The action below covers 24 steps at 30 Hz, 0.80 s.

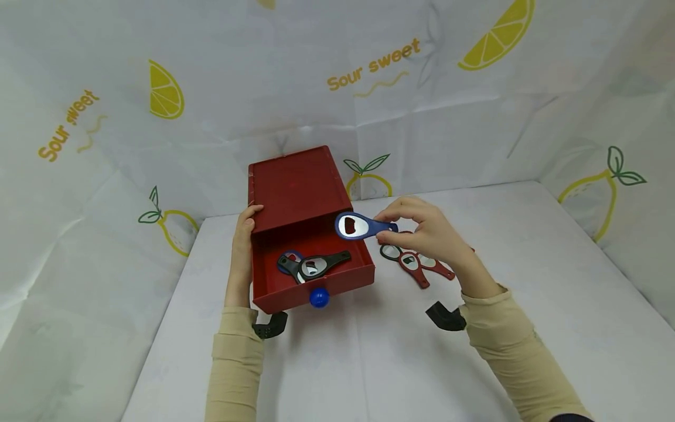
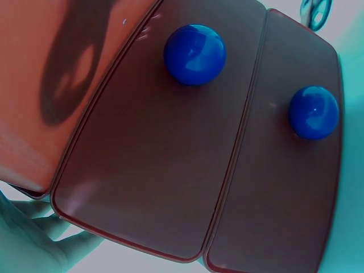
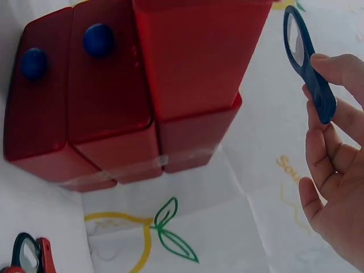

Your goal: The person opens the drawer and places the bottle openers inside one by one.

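A red cabinet (image 1: 295,187) stands on the table with its top drawer (image 1: 343,278) pulled out. My left hand (image 1: 242,249) rests along the cabinet's left side, fingers extended against it; part of that hand (image 2: 34,239) shows in the left wrist view. Above the drawer's right edge, my right hand (image 1: 426,231) pinches a blue bottle opener (image 1: 362,227) by its narrow end, between thumb and fingers. Inside the drawer lie black bottle openers (image 1: 333,259), partly covering a blue one (image 1: 285,266).
Several red and black bottle openers (image 1: 416,271) lie on the white table (image 1: 327,369), right of the cabinet. Two lower drawers with blue knobs (image 2: 195,55) are shut in the left wrist view. A lemon-printed cloth (image 1: 237,88) hangs behind.
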Each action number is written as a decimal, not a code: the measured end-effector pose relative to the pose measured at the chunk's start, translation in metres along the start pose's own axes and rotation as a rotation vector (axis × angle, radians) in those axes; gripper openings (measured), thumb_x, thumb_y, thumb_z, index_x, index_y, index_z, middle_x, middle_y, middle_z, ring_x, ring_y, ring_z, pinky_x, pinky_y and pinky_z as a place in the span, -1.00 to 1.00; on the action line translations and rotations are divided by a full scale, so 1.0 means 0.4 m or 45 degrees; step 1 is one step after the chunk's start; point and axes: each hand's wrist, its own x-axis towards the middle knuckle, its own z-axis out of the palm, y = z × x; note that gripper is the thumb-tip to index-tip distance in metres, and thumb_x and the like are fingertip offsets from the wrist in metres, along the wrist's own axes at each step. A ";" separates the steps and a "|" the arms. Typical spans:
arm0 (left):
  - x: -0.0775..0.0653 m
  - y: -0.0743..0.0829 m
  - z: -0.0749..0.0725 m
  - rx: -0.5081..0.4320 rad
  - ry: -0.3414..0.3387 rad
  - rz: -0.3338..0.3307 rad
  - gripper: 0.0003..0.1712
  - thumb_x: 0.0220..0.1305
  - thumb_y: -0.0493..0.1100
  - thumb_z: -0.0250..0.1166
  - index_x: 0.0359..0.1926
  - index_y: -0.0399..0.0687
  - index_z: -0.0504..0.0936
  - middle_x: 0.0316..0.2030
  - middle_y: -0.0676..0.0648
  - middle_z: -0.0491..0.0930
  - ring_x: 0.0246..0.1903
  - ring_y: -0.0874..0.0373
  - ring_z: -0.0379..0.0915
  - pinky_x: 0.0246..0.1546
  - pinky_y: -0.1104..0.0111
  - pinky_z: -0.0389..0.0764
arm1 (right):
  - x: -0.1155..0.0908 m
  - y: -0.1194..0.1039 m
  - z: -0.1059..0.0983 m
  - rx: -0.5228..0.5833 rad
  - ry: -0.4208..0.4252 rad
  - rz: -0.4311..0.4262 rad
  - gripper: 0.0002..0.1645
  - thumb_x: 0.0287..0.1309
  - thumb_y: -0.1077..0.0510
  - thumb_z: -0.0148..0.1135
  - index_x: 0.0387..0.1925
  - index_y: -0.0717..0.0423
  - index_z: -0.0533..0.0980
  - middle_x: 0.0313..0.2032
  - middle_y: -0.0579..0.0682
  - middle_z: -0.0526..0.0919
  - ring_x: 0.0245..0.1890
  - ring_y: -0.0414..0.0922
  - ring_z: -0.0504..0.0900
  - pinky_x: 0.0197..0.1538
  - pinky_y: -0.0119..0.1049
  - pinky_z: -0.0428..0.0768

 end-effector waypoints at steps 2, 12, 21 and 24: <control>0.000 0.000 -0.001 -0.002 0.002 -0.001 -0.50 0.37 0.03 -0.26 0.26 0.09 0.28 0.30 0.11 0.12 0.17 0.10 0.10 0.09 0.16 0.24 | 0.015 -0.007 0.012 -0.031 -0.010 -0.031 -0.69 -0.14 0.26 0.45 -0.25 0.05 0.65 -0.29 -0.09 0.63 -0.21 -0.26 0.43 -0.20 -0.35 0.39; 0.004 -0.004 -0.003 -0.012 -0.002 0.007 -0.51 0.38 0.04 -0.23 0.25 0.08 0.28 0.26 0.11 0.16 0.15 0.09 0.12 0.07 0.18 0.25 | 0.069 -0.024 0.068 -0.213 -0.121 -0.155 -0.76 -0.12 0.14 0.44 -0.31 0.06 0.66 -0.35 -0.09 0.65 -0.23 -0.18 0.50 -0.06 -0.21 0.35; -0.001 0.015 -0.001 0.009 -0.004 -0.012 -0.51 0.39 -0.02 -0.27 0.26 0.05 0.27 0.29 0.05 0.15 0.15 0.10 0.12 0.08 0.17 0.25 | 0.093 -0.050 0.106 -0.382 -0.342 0.018 -0.77 -0.06 0.01 0.39 -0.31 -0.03 0.66 -0.32 -0.13 0.62 -0.20 -0.16 0.46 0.07 -0.03 0.18; -0.010 0.032 0.003 0.029 -0.014 -0.008 -0.49 0.38 -0.04 -0.28 0.28 -0.03 0.24 0.30 0.00 0.13 0.15 0.09 0.12 0.08 0.16 0.25 | 0.095 -0.052 0.115 -0.434 -0.402 0.050 -0.76 -0.05 -0.02 0.38 -0.30 -0.05 0.66 -0.33 -0.14 0.61 -0.23 -0.16 0.44 0.07 -0.01 0.17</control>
